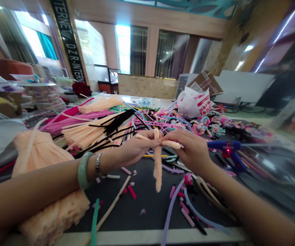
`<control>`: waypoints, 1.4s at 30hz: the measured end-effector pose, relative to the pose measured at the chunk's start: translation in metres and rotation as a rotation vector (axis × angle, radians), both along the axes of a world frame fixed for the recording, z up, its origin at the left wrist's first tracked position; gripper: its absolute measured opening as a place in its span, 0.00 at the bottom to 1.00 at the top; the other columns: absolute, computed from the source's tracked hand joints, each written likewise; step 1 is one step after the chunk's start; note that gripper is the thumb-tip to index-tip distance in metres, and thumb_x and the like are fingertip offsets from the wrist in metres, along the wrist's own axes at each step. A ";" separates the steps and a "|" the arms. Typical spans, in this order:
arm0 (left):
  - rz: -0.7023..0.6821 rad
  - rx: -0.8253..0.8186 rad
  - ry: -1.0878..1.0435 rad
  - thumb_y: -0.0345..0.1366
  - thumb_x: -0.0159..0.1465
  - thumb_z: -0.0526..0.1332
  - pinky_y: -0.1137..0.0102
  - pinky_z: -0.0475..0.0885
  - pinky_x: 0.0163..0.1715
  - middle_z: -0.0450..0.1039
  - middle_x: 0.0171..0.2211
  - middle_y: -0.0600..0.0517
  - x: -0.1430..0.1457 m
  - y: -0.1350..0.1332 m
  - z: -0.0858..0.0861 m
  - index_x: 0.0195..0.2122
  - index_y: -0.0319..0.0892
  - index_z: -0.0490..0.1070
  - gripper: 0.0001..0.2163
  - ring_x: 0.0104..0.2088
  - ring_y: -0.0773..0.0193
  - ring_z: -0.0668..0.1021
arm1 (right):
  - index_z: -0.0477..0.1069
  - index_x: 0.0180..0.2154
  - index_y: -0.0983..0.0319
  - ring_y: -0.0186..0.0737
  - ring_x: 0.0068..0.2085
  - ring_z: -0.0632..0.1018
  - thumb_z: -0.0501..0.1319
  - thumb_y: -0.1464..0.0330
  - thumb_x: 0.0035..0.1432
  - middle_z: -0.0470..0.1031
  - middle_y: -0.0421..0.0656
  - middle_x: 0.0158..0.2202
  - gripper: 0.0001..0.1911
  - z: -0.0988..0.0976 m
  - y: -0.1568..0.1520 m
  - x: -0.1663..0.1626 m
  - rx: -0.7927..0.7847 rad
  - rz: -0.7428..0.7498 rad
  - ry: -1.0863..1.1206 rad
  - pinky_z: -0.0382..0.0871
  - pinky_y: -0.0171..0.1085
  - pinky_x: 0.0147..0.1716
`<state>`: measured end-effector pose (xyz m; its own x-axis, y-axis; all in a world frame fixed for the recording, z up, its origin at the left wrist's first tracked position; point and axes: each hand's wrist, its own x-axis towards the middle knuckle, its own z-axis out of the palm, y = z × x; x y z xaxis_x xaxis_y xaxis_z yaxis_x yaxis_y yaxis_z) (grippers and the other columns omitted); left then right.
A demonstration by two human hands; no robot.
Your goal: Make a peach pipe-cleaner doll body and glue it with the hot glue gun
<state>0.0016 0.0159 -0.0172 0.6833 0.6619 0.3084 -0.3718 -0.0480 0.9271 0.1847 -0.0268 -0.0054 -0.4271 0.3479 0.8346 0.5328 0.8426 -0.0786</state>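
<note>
Above the dark tabletop, both hands hold a small figure of peach pipe cleaners point(158, 167), with two long strands hanging down and short arms sticking out sideways. My left hand point(139, 148), at a wrist with a jade bangle and a metal watch band, pinches the figure near its crossing point. From the other side, my right hand point(192, 147) grips the short right arm of the figure with thumb and fingers. Beneath the hands lie scissors point(184, 166), partly covered. Pink offcuts point(131, 192) and a loose purple pipe cleaner point(171, 208) are scattered on the table.
A blue glue gun point(228, 150) with a red light lies to the right. Bundles of peach pipe cleaners point(86, 131) are piled at left, with a large wrapped bundle point(40, 150) by my left forearm. A white plastic bag point(195, 102) stands behind colourful finished pieces.
</note>
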 end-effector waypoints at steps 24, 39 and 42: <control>0.110 0.203 0.112 0.39 0.59 0.62 0.71 0.65 0.36 0.65 0.31 0.53 -0.003 -0.001 0.001 0.32 0.39 0.68 0.08 0.36 0.65 0.71 | 0.70 0.32 0.59 0.34 0.32 0.75 0.59 0.75 0.57 0.76 0.39 0.30 0.06 0.001 -0.004 -0.006 -0.127 -0.061 0.104 0.67 0.33 0.33; 0.815 1.095 0.281 0.31 0.59 0.60 0.61 0.66 0.46 0.67 0.39 0.46 -0.007 -0.021 0.014 0.29 0.40 0.70 0.02 0.43 0.58 0.69 | 0.76 0.34 0.60 0.34 0.30 0.75 0.65 0.72 0.51 0.77 0.40 0.30 0.05 -0.005 -0.005 -0.016 -0.537 0.098 0.490 0.69 0.34 0.30; 0.884 1.153 0.238 0.29 0.57 0.61 0.60 0.67 0.45 0.67 0.39 0.46 -0.008 -0.024 0.011 0.30 0.41 0.70 0.01 0.43 0.58 0.69 | 0.76 0.34 0.59 0.34 0.28 0.75 0.67 0.71 0.49 0.77 0.39 0.28 0.07 -0.004 -0.007 -0.022 -0.622 0.139 0.569 0.69 0.32 0.26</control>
<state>-0.0062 -0.0081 -0.0061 0.3059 0.3537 0.8839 0.3231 -0.9119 0.2531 0.1631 -0.0341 -0.0090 -0.0737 0.7896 0.6092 0.1674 0.6120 -0.7729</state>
